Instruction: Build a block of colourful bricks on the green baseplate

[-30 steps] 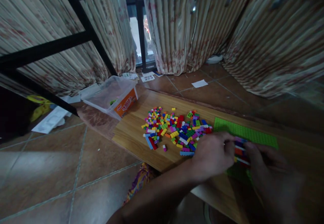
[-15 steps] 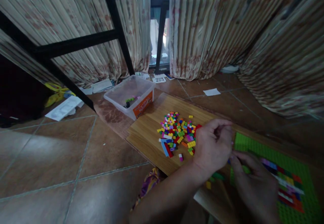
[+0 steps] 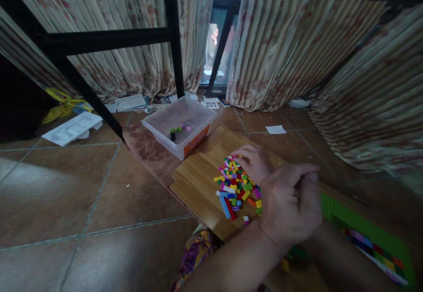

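Your right hand reaches over multicoloured plastic bricks on a brown wooden desk; your left hand curls nearby. I cannot tell either grip.

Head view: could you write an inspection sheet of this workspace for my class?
Surface: brown rectangular wooden tabletop, partly covered.
Job's things: small multicoloured plastic bricks, loosely heaped; bright-green studded plastic baseplate bearing other bricks.
Clutter: white moulded tray, white paper sheet, on brown tiled floor.
Left hand: curled, seen between heap and baseplate; grip contents hidden.
Right hand: over the heap's far part; grip contents hidden.
Cables: nothing seen.
Surroundings: clear plastic tub with orange label, holding a few pieces; striped beige curtains; black barred frame.
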Motion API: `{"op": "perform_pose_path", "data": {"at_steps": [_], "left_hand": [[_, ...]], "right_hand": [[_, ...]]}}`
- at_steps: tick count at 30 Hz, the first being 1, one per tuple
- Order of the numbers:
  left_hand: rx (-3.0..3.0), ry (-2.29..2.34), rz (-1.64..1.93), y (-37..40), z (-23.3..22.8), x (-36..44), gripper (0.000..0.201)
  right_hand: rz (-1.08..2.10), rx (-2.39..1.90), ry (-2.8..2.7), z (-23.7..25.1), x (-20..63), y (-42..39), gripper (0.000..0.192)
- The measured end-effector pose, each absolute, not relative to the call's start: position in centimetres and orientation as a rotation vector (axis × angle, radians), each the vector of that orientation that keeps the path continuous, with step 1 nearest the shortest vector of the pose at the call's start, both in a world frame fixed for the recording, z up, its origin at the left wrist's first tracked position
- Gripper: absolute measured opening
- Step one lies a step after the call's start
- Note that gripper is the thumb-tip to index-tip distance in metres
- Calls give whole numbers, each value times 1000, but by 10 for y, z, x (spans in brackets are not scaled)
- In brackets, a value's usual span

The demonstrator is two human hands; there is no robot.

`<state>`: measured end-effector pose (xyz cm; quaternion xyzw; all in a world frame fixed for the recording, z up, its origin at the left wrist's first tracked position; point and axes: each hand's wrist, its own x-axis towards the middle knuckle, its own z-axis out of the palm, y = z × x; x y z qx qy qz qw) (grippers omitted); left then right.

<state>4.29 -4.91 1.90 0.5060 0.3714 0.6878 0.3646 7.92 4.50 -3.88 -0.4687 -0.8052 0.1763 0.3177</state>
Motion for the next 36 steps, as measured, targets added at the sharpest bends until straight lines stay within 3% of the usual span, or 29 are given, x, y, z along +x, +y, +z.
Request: {"op": "perform_pose_path", "data": {"at_steps": [7,18,28,36], "left_hand": [[1248,942,1781,-42,16,43,21],[1244,942,1752,-42,16,47,21],[1209,944,1718,-40,15,49,21],[1210,976,1681,-41,17,47,21]], "right_hand": [[415,-1126,-2611,-44,65,69,21],[387,-1306,-2673,-38,83,64,16],[457,-1068,-2769,-31,63,70,25],[482,-1210,-2729,-33,70,66,21]]}}
